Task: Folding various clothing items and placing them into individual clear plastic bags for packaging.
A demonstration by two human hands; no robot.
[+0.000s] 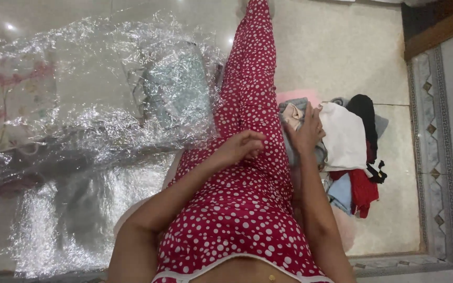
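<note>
I sit on the floor in a red garment with white dots (247,105), one leg stretched forward. My left hand (243,145) rests curled on my thigh and holds nothing that I can see. My right hand (307,131) lies flat on a pile of folded clothes (342,141) at my right side, fingers pressed on a grey and pale pink piece. The pile holds white, black, red and light blue garments. To my left lies a large clear plastic bag (95,105), crinkled and shiny, with folded pale green and floral fabric inside.
A pink cloth (295,96) peeks out beyond the pile. The pale tiled floor (342,47) has a patterned border strip (439,157) on the right, and a dark wooden edge (436,23) crosses the top right corner.
</note>
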